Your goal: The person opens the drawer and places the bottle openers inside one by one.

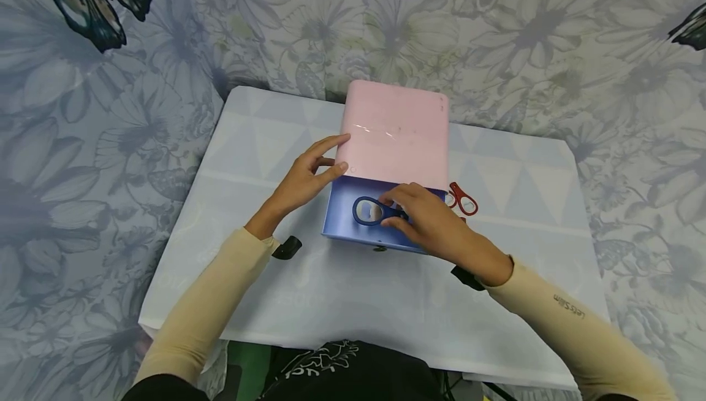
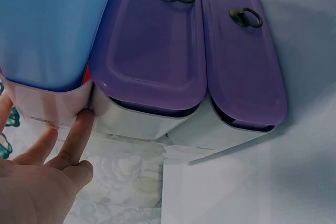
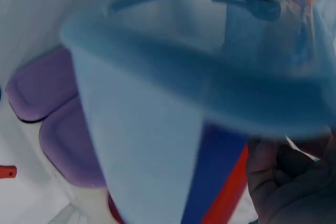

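A cabinet with a pink top [image 1: 394,131] stands on the table, its blue drawer [image 1: 341,214] pulled out towards me. With fingers spread, my left hand [image 1: 305,174] touches the cabinet's left side near the front edge. Over the drawer, my right hand [image 1: 432,222] pinches a dark blue looped item [image 1: 358,212]; its other end is hidden by the fingers. In the right wrist view, the drawer's pale blue side [image 3: 136,103] fills much of the frame, blurred, and hides what the hand holds.
Purple drawer fronts [image 2: 149,45] with ring pulls sit below the blue one. Right of the cabinet lies a red looped item [image 1: 467,205], like scissor handles, partly hidden. The white patterned tabletop [image 1: 265,290] backs onto a wall with a floral print [image 1: 524,33].
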### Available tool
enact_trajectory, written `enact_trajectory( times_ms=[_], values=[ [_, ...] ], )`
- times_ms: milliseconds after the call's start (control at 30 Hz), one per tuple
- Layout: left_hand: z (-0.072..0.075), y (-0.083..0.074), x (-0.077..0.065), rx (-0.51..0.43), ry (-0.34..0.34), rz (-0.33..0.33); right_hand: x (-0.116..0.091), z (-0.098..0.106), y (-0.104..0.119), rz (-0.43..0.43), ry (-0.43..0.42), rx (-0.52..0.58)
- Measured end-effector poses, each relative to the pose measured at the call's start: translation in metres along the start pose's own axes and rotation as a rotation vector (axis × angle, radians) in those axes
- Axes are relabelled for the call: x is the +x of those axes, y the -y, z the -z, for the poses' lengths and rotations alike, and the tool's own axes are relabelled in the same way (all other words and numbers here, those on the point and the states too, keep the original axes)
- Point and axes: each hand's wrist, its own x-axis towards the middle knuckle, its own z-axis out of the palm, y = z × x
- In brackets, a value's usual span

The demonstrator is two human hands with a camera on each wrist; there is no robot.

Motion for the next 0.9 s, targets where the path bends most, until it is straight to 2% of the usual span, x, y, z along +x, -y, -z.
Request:
enact_trajectory(
  times_ms=[267,433,600,900],
  values=[
    [-0.001,0.003,0.001,0.006,-0.002,-0.025,0.009,-0.013,0.007,-0.032,0.011,0.008],
    [0.000,0.004,0.000,0.007,0.002,-0.016,0.017,-0.018,0.012,-0.077,0.022,-0.043],
    [0.000,0.003,0.001,0.002,0.002,-0.021,0.023,-0.021,0.017,-0.112,0.022,-0.077],
    [0.001,0.004,0.001,0.008,0.005,-0.040,0.027,-0.023,0.019,-0.130,0.016,-0.071]
  ],
)
